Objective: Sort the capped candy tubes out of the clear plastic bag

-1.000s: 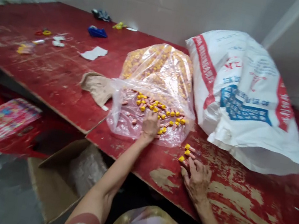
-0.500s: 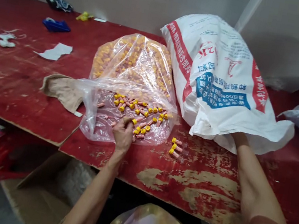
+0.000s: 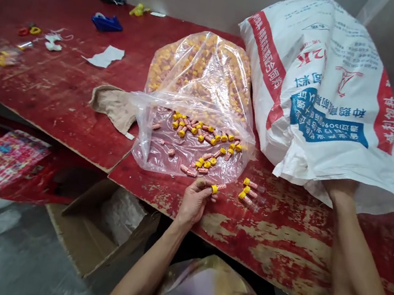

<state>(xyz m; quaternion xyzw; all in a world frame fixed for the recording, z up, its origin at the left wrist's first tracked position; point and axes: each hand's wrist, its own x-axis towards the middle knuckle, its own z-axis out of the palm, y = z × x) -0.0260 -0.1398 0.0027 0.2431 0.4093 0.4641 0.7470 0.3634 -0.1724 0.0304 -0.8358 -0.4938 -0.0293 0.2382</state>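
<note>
Between the fingertips of my left hand (image 3: 195,200) is a small yellow-capped tube (image 3: 215,188) with pink contents. It is held just in front of a clear plastic bag (image 3: 145,156), whose rear part is full of similar tubes. Several loose yellow-capped tubes (image 3: 206,163) lie at the bag's mouth. To the right, 3 capped tubes (image 3: 250,192) lie side by side on the red table (image 3: 158,196). My right hand (image 3: 340,188) reaches under the open edge of a large white woven sack (image 3: 309,157); its fingers are hidden inside.
A beige cloth piece (image 3: 115,105) touches the bag's left side. Further left are a white paper scrap (image 3: 106,56), a blue tape dispenser (image 3: 106,23) and scissors (image 3: 30,30). Below the table edge stands an open cardboard box (image 3: 83,229).
My left hand has drawn a tube out of the clear bag toward the table's front edge. The right hand stays at the sack's mouth. The view has shifted left.
</note>
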